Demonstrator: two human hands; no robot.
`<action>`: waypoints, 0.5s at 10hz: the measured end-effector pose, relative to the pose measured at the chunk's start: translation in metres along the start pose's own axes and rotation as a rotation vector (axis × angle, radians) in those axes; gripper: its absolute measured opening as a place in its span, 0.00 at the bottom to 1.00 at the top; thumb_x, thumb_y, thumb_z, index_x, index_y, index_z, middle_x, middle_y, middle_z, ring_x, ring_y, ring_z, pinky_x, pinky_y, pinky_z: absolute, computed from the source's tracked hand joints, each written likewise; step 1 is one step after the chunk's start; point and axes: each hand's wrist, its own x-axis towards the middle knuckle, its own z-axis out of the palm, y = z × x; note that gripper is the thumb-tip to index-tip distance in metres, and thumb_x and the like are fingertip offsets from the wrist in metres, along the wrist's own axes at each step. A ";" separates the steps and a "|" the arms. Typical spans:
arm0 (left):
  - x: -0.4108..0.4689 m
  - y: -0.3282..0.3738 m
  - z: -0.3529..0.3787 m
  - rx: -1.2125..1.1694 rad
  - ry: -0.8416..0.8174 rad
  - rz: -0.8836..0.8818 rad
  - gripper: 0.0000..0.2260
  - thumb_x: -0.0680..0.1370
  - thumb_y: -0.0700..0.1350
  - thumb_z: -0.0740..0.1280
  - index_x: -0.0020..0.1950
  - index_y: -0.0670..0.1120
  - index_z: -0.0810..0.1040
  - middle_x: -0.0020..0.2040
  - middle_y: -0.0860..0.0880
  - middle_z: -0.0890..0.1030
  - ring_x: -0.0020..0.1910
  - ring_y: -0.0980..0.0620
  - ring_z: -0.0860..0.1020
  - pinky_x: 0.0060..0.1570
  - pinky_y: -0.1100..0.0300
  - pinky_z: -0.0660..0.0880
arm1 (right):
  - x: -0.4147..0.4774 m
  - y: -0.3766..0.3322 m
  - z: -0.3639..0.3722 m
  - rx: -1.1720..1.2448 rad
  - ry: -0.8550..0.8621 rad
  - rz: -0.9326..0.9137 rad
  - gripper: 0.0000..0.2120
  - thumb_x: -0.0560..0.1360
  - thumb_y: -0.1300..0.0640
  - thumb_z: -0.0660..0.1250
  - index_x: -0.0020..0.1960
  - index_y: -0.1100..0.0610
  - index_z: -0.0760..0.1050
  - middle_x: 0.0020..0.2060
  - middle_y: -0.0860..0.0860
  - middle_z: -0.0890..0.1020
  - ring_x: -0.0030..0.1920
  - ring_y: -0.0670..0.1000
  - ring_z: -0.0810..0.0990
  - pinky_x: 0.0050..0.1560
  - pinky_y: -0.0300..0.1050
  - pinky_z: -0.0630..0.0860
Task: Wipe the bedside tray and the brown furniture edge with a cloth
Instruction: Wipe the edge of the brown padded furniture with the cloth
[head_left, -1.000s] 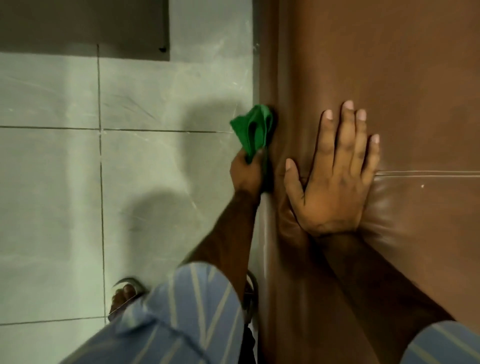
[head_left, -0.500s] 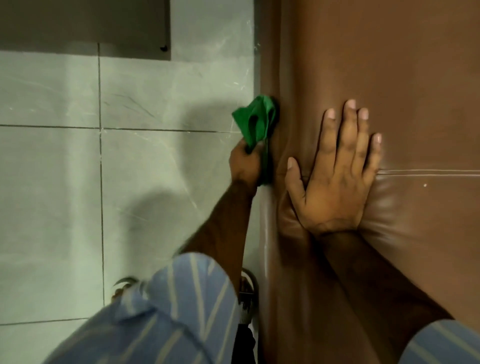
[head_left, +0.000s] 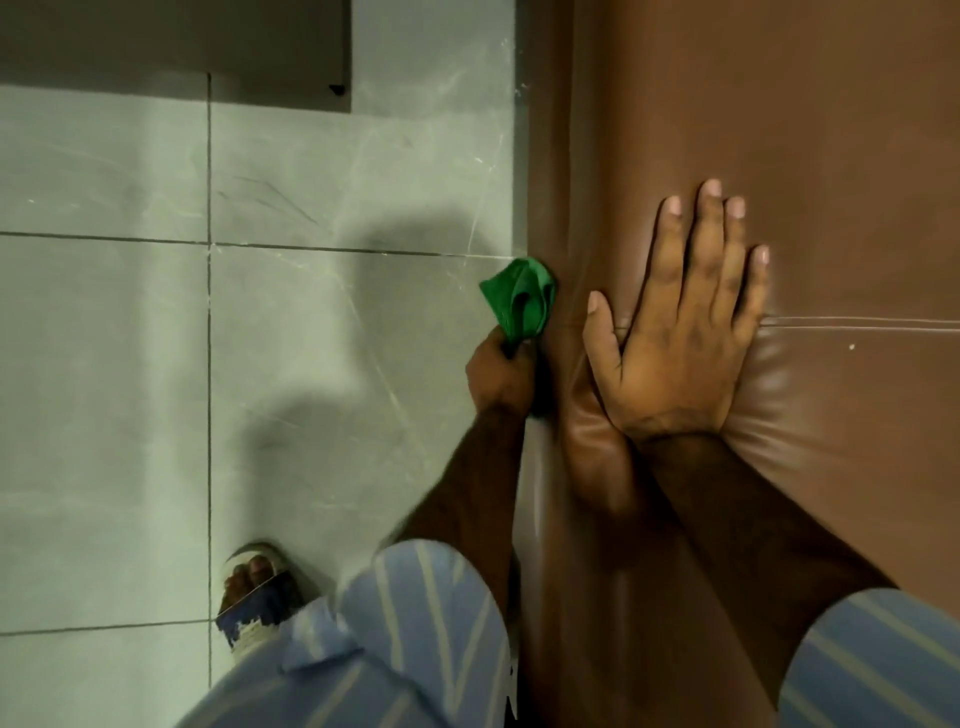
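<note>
Right, largest first: the brown padded furniture (head_left: 779, 130) fills the right side of view, leather-like, with a stitched seam (head_left: 857, 323) running across it. Its left edge (head_left: 550, 156) drops down toward the grey tiled floor (head_left: 104, 364). The bedside tray isn't in view, so I can't say how it stands; this is the edge step.

My right hand (head_left: 675, 338) lies flat on the top panel, fingers spread, gripping nothing. It just braces me and dents the padding slightly. My left hand (head_left: 498, 371) is clenched around the bunched green cloth (head_left: 519, 304), down on the side face of the edge, cloth touching the brown surface just beside my right thumb.

How I'd do it well:
- Keep the cloth pressed into the side face and the rounded corner, not skimming; the padding gives, so a light pass likely misses the crease.
- Run long strokes along the edge, overlapping, one direction.
- The cloth is wadded up, so contact area looks small. Flattening it over my fingers would probably cover more per pass.
- Keep the right hand planted for balance, but shift it along as I go; the patch under it stays unwiped.
- Watch my sandalled foot (head_left: 254, 587), which is near the base; lean, don't step in.
</note>
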 end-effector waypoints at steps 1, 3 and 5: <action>-0.061 -0.058 -0.009 -0.126 0.004 -0.084 0.12 0.74 0.55 0.69 0.52 0.52 0.83 0.48 0.44 0.88 0.50 0.41 0.86 0.53 0.42 0.83 | 0.000 0.000 -0.002 0.006 -0.011 0.001 0.37 0.84 0.38 0.52 0.85 0.59 0.51 0.85 0.60 0.55 0.86 0.61 0.52 0.84 0.66 0.52; -0.148 -0.134 -0.038 0.125 -0.139 -0.347 0.07 0.80 0.42 0.67 0.44 0.51 0.80 0.50 0.42 0.87 0.50 0.42 0.85 0.53 0.47 0.83 | 0.000 -0.001 -0.002 0.001 0.000 0.006 0.37 0.84 0.39 0.52 0.85 0.60 0.51 0.85 0.61 0.55 0.86 0.61 0.52 0.84 0.66 0.52; -0.058 -0.074 -0.002 0.048 -0.011 -0.249 0.12 0.78 0.44 0.68 0.60 0.45 0.84 0.57 0.41 0.86 0.58 0.40 0.82 0.59 0.52 0.77 | 0.000 -0.001 -0.002 -0.001 0.013 0.009 0.37 0.84 0.38 0.52 0.85 0.59 0.51 0.85 0.60 0.55 0.86 0.60 0.52 0.85 0.65 0.51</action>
